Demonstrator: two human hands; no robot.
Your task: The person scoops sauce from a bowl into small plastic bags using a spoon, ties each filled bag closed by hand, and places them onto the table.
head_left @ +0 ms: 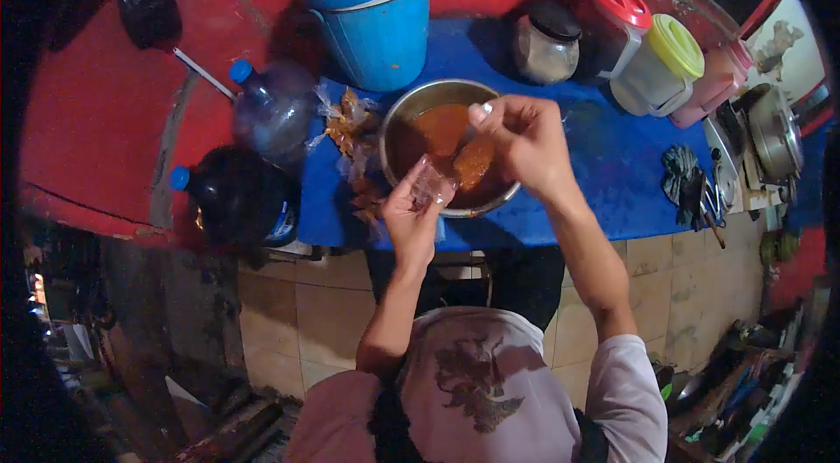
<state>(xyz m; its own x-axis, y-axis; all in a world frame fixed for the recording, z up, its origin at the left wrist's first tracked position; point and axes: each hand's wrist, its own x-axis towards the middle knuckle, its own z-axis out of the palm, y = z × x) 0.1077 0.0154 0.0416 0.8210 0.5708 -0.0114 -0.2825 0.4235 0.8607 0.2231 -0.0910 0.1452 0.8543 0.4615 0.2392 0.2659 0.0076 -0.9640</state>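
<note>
A metal pot (395, 115) with orange-red sauce (442, 123) stands on the blue tabletop (595, 192). Over its front left part, my left hand (413, 211) holds a small clear plastic bag (431, 186) between thumb and fingers. My right hand (529, 143) is above the pot's right side, its fingers closed round the handle of a spoon (464, 143). The spoon's lower end is at the bag's mouth, and its bowl is partly hidden. Left of the pot lie several filled plastic bags (348, 135) with orange-brown contents.
Behind the pot is a blue lidded bucket (376, 34). Two large bottles (273, 113) stand at the left. A dark-lidded jar (547, 47) and pitchers (656, 69) line the back right. Utensils (700, 192) and a stacked pot (772, 135) are at the far right.
</note>
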